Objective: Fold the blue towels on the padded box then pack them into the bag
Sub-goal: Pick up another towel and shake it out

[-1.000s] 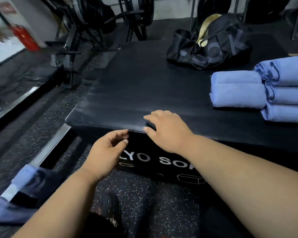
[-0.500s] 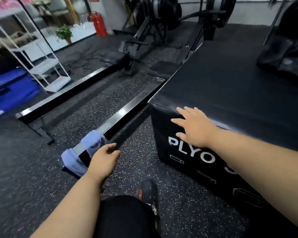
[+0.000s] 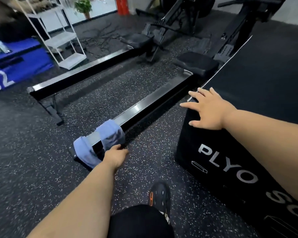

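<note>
1. Reaching down, our left hand (image 3: 115,156) now touches the lower edge of the towel (image 3: 100,143), fingers (image 3: 118,147) curled onto the cloth as if pinching it; half a second ago it hovered just short of it, fingers loose.
2. We see the towel draped over the near end of a rail (image 3: 144,107) on the floor (image 3: 33,169), one part hanging down each side. It lies as it did before.
3. Our right hand (image 3: 208,110) rests flat on the near corner of the box (image 3: 265,83), fingers spread and straight, thumb down the front face above the "PLYO" lettering. It gripped nothing earlier either, but sat lower on that corner.
4. Our view has swung further left since a second ago: the folded towels and the bag that were on the box top have gone out of frame.
5. A second rail (image 3: 79,78) lies beyond the first, well apart from it.
6. We see a white rack (image 3: 58,40) and a blue mat (image 3: 21,66) at far left.
7. Our shoe (image 3: 159,196) stands on the floor between the arms.
</note>
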Demonstrator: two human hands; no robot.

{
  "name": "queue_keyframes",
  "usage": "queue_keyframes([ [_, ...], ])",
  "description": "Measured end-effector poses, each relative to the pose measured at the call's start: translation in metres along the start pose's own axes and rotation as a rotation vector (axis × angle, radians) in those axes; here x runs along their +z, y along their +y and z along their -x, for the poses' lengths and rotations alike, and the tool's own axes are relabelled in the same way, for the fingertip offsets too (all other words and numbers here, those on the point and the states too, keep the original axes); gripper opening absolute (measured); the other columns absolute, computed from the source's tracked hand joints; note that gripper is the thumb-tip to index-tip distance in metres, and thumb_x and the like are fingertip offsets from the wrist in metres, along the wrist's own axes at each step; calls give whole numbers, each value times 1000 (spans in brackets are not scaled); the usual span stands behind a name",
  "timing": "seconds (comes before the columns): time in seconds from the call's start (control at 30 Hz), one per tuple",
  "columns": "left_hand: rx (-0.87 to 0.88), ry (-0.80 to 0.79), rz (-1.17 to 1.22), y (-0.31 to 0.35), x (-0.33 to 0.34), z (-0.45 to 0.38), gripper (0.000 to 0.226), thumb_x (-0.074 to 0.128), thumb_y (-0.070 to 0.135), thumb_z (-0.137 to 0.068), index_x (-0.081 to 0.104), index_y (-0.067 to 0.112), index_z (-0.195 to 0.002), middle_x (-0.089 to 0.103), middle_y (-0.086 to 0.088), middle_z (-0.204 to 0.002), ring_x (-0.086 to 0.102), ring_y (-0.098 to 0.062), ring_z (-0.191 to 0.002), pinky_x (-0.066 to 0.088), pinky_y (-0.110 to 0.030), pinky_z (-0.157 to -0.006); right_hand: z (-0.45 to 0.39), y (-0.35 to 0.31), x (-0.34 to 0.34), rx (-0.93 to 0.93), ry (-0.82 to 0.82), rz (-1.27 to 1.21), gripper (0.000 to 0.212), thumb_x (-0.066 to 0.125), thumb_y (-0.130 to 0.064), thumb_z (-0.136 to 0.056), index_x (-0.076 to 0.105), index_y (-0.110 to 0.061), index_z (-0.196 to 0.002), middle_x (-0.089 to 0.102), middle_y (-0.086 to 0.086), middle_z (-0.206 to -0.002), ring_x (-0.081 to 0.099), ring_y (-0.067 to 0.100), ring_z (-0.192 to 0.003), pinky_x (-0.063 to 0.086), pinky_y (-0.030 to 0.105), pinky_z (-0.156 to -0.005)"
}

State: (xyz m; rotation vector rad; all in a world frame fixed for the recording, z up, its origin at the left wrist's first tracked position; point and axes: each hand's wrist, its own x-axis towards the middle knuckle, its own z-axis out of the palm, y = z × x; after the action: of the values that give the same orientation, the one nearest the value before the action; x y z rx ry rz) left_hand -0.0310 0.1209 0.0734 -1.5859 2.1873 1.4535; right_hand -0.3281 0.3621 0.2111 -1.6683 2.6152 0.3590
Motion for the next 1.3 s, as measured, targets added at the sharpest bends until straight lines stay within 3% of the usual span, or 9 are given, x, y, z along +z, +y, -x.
queue_keyframes([
  [0.2,-131,24,86,-26,-11,-78,77,71,44,-82,49,32,-155,46,-8,-160,46,-31,-141,42,-33,-105,-19,3,9,-20,17,6,88,29,-85,-78,18,-56,-160,25,1,-170,12,31,-159,7,62,-128],
  [0.33,-177,40,127,-45,-14,-127,79,78,48,-77,53,33,-151,53,-7,-155,55,-31,-134,41,-40,-118,-29,2,11,-51,52,33,87,28,-84,-78,29,-52,-158,42,0,-160,28,29,-153,15,59,-126],
  [0.53,-220,92,213,-93,-16,-195,99,81,62,-45,62,43,-140,56,0,-151,59,-26,-130,44,-40,-118,-37,3,18,-75,126,77,82,35,-82,-79,44,-47,-153,57,0,-141,45,27,-137,24,53,-117],
  [0.77,-176,46,294,-71,-16,-189,74,85,39,-73,63,29,-143,66,2,-139,62,-24,-124,44,-43,-115,-39,3,19,-72,132,83,81,37,-81,-79,48,-45,-151,59,-1,-138,47,26,-134,28,56,-116],
  [0.9,-150,65,250,-49,-11,-167,39,71,24,-97,67,15,-134,65,-4,-133,57,-24,-118,41,-30,-97,-39,3,20,-69,133,90,82,36,-82,-79,48,-45,-151,59,-1,-137,48,27,-135,27,56,-117],
  [1.03,-96,152,286,-45,-11,-151,34,71,27,-95,72,15,-127,71,-10,-128,63,-32,-121,48,-38,-102,-39,2,19,-69,123,84,82,35,-82,-79,49,-45,-151,59,0,-137,47,27,-135,26,57,-117],
  [1.13,-24,196,334,-26,-20,-126,11,65,20,-96,73,12,-97,72,-7,-101,62,-26,-98,49,-34,-86,-36,1,16,-63,117,59,83,34,-82,-79,49,-45,-151,59,0,-138,46,27,-137,22,59,-119],
  [1.2,30,211,372,-10,-27,-106,16,63,17,-97,68,17,-83,67,-2,-88,57,-21,-87,44,-31,-79,-35,0,16,-61,106,49,83,32,-82,-79,47,-46,-152,58,-1,-139,45,26,-138,19,58,-120],
  [1.3,130,194,440,13,-36,-65,17,61,15,-98,73,21,-88,68,3,-93,58,-16,-91,43,-28,-81,-33,0,15,-70,114,60,82,33,-82,-80,46,-46,-152,58,-1,-139,46,26,-136,21,55,-119],
])
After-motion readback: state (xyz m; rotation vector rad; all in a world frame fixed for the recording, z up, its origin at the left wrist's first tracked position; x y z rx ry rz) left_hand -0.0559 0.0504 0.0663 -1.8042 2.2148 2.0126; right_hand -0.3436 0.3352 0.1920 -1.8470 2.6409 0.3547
